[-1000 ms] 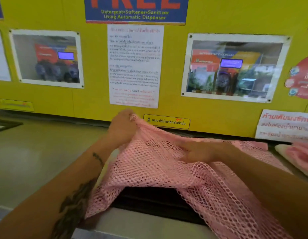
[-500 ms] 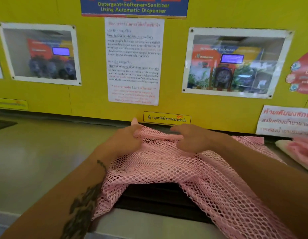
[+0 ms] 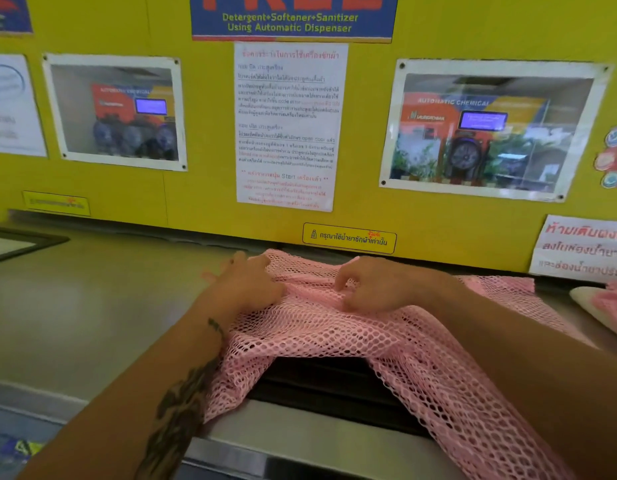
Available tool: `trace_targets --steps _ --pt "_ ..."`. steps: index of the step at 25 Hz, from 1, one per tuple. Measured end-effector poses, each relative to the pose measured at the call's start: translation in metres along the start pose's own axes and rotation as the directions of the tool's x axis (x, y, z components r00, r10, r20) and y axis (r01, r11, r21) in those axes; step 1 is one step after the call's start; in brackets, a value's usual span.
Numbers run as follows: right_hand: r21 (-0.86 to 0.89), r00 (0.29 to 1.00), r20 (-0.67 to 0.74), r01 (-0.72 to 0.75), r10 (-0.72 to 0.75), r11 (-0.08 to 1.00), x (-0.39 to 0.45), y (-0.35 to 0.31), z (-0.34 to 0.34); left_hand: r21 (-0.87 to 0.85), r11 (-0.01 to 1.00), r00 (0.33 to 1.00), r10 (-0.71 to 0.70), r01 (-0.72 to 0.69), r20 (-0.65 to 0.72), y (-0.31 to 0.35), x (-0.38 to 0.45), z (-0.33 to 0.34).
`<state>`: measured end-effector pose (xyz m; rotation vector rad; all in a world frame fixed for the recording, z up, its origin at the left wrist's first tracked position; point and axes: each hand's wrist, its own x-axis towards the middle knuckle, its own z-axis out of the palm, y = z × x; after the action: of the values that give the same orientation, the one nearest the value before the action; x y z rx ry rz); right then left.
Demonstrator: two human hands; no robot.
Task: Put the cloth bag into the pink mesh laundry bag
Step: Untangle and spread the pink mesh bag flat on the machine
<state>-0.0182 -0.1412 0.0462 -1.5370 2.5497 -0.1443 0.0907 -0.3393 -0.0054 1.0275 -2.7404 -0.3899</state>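
The pink mesh laundry bag (image 3: 334,337) lies spread over the grey machine top (image 3: 75,306), draped across a dark recess (image 3: 321,382). My left hand (image 3: 248,282) rests on the bag's far left edge, fingers curled into the mesh. My right hand (image 3: 376,285) pinches bunched mesh just to the right of it. A cream and pink cloth item (image 3: 604,306), possibly the cloth bag, lies at the right edge, cut off by the frame.
A yellow wall (image 3: 203,188) with posters and notices rises right behind the machine top. A dark-framed panel (image 3: 16,242) sits at the far left. The machine's front edge (image 3: 300,441) runs below the recess.
Both hands have lowered the raised mesh onto the machine top. My right hand slid forward to the bag's far edge, close to my left hand.
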Motion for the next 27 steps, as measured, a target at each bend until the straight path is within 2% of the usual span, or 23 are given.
trace_targets --steps 2,4,6,9,11,13,14,15,18,19,22,24,27 --pt "0.076 1.000 0.006 0.026 -0.026 0.997 -0.003 0.003 0.003 0.008 0.999 0.999 0.051 -0.051 -0.003 0.005 -0.007 -0.014" --pt "0.011 0.988 0.155 0.025 -0.026 1.000 -0.002 0.010 0.013 0.025 0.992 0.992 0.123 -0.123 -0.006 0.010 -0.017 -0.029" --pt "-0.044 0.981 0.191 -0.006 0.015 0.999 0.003 0.023 0.024 -0.044 0.979 0.980 0.197 -0.197 -0.005 0.018 -0.037 -0.044" --pt "0.019 1.000 0.016 -0.023 0.022 1.000 0.000 0.034 0.016 -0.255 0.911 0.940 0.341 -0.325 0.021 0.025 -0.082 -0.057" --pt "-0.011 0.989 -0.128 0.078 -0.079 0.997 -0.016 0.023 -0.002 -0.404 0.845 0.907 0.413 -0.351 0.077 0.021 -0.113 -0.060" --pt "0.003 0.935 -0.269 0.241 -0.231 0.971 -0.043 0.004 -0.017 -0.383 0.869 0.908 0.393 -0.315 0.144 0.015 -0.131 -0.054" --pt "0.021 0.916 -0.283 0.303 -0.285 0.953 -0.058 -0.005 -0.020 -0.309 0.903 0.922 0.356 -0.298 0.151 0.013 -0.134 -0.048" --pt "0.015 0.920 -0.231 0.329 -0.317 0.944 -0.072 -0.013 -0.021 -0.227 0.929 0.937 0.325 -0.291 0.128 0.011 -0.134 -0.041" --pt "-0.121 0.967 0.084 0.250 -0.241 0.961 -0.090 -0.022 -0.002 -0.077 0.954 0.957 0.290 -0.289 0.006 0.008 -0.124 -0.020" --pt "-0.172 0.972 0.112 0.222 -0.205 0.960 -0.089 -0.021 0.008 -0.072 0.956 0.958 0.283 -0.286 -0.045 0.008 -0.120 -0.016" --pt "-0.142 0.981 0.061 0.191 -0.184 0.971 -0.082 -0.017 0.019 -0.140 0.957 0.960 0.232 -0.254 -0.159 0.005 -0.110 -0.005" --pt "-0.129 0.978 0.086 0.198 -0.188 0.972 -0.083 -0.012 0.015 -0.154 0.965 0.967 0.182 -0.210 -0.180 0.003 -0.105 -0.002" --pt "-0.209 0.977 0.042 0.211 -0.207 0.955 -0.085 -0.005 0.014 -0.064 0.977 0.959 0.184 -0.202 -0.214 0.003 -0.102 -0.001"
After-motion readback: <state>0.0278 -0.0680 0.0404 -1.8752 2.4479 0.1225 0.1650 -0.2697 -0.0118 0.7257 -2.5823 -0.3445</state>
